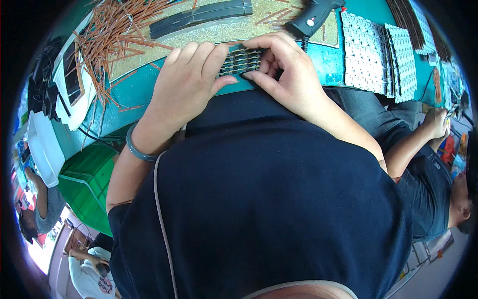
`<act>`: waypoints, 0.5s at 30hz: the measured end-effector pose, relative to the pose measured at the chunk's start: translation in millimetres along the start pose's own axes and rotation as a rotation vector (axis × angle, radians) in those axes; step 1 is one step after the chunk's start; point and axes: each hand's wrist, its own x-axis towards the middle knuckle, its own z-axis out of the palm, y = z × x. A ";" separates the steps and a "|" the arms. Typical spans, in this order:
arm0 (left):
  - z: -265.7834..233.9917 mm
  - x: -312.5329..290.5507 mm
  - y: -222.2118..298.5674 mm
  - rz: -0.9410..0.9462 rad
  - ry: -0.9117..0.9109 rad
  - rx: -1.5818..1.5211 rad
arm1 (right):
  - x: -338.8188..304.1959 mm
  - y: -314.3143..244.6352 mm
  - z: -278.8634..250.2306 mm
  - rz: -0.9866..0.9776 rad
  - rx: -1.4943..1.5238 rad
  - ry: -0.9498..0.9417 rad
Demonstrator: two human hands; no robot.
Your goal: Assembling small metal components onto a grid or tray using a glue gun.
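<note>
Near the table's front edge, close to my body, both hands grip a small stack of thin dark strips with gold-coloured edges, which look like circuit board pieces point(240, 61). My left hand point(189, 79) closes over the stack's left end, fingers on the far side and thumb on the near side. At the right end, my right hand point(291, 72) pinches it between curled fingers and thumb. The ends of the stack are hidden under my hands. A bluish bangle circles my left wrist.
Beyond my hands lie a long black bar point(199, 19) and a black pistol-shaped handheld tool point(313, 19). Loose brown strips point(112, 37) pile up at the left. Whitish circuit board panels point(366, 55) stand at the right, near a co-worker's hand point(436, 123). A green crate point(89, 184) is lower left.
</note>
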 end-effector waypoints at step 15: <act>-39.6 -0.4 21.5 -0.697 -0.231 -2.327 | 29.7 -25.0 -22.5 0.309 0.688 -0.049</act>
